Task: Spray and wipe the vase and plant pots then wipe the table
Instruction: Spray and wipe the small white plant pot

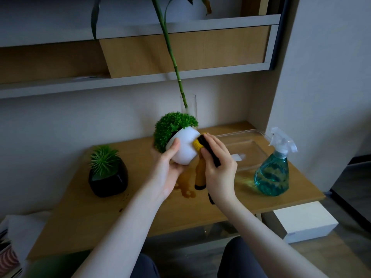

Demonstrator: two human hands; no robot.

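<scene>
Above the counter (220, 207), our left hand (167, 173) curls its grip around the tilted white pot (185, 146); our right hand (219, 164) pinches a yellow-black cloth (200, 143) against it. The vase (188, 105) beyond is half hidden.

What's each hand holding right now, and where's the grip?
Left hand cups the white pot round its lower body, tilted. Right hand pinches the yellow-black cloth near its top end, against the pot.

White pot (185, 149) with green foliage, yellow cloth (197, 146) edged black, black pot (109, 182), teal liquid in clear spray bottle (274, 173), wood-toned worktop (251, 199).
</scene>
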